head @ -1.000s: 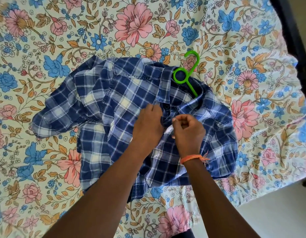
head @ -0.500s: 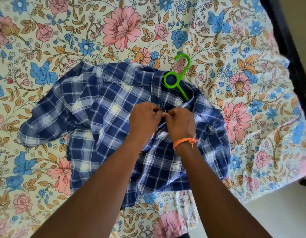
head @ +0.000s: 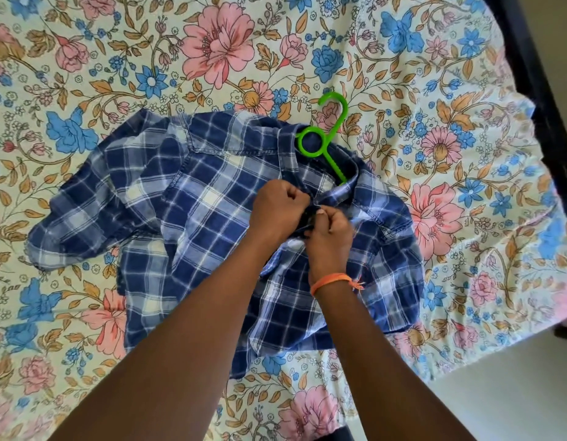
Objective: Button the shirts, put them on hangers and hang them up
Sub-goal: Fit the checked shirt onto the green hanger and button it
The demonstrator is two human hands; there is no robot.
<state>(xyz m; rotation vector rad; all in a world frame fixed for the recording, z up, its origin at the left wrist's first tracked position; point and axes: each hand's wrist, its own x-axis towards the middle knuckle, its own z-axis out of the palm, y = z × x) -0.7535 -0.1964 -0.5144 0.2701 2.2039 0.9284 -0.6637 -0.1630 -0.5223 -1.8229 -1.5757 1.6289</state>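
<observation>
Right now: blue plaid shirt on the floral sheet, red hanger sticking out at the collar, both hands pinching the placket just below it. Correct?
Not quite: the hanger is green, not red, as the head view shows. The rest holds: the blue plaid shirt lies on the floral sheet, the hanger's hook pokes out at the collar, and the left hand and right hand both pinch the placket just below it.
</observation>
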